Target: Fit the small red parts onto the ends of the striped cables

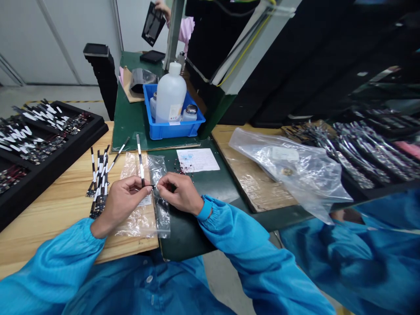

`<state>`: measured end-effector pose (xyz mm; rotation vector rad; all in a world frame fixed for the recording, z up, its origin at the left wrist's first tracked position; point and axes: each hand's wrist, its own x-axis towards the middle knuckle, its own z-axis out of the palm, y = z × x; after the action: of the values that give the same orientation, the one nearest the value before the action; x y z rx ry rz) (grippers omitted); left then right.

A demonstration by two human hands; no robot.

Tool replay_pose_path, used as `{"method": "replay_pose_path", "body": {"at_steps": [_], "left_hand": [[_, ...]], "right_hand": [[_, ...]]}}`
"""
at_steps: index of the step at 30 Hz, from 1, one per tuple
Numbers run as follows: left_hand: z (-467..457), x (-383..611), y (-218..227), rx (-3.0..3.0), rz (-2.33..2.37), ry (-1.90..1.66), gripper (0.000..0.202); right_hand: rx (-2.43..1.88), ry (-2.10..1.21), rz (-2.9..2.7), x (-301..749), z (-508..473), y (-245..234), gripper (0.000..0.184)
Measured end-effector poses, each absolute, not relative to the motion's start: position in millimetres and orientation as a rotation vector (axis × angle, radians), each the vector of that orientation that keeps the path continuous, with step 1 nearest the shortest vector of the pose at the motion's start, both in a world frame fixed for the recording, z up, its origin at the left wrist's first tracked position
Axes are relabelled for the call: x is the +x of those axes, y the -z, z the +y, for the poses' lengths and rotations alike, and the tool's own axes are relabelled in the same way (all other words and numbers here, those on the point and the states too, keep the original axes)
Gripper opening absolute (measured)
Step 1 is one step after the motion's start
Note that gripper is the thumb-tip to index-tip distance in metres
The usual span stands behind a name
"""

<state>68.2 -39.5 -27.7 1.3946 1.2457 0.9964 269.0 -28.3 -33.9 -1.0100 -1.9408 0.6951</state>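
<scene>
My left hand is closed on a thin black-and-white flat cable strip, which sticks up from between the fingers. The strip's lower end is mostly hidden in the hand. My right hand pinches at the same end, its fingertips almost touching the left ones; what they hold is too small to make out. Beneath both hands lie clear plastic bags. A pile of similar strips with small circuit boards rests on the wooden board left of my left hand. Small dark red and black parts are scattered beyond my right hand.
A printed paper lies ahead. Behind it, a blue bin carries a white bottle and small jars. Black trays of boards stand left. A large plastic bag lies right, near a blue-clad person. Another person's hand holds a black panel.
</scene>
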Motion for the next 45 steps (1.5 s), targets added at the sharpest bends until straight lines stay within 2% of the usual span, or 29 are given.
{"method": "replay_pose_path", "body": {"at_steps": [28,34,37,41,45], "left_hand": [[-37,71,26,1.083,1.13,-1.038,0.028],[-36,70,29,1.049,1.139,-1.068,0.029],[-36,69,31,1.071,1.146,-1.092,0.028],[-36,70,30,1.112,1.15,-1.121,0.025],[-40,72,33,1.172,1.174,-1.174,0.023]], "right_hand": [[-0.916,-0.692,-1.945,270,-25,35,0.01],[-0.901,-0.358,-1.857,272,-27,28,0.033],[-0.831,-0.209,-1.8,269,-33,28,0.03],[-0.711,-0.194,-1.894,261,-39,32,0.026],[-0.806,-0.199,-1.882,258,-39,35,0.021]]}}
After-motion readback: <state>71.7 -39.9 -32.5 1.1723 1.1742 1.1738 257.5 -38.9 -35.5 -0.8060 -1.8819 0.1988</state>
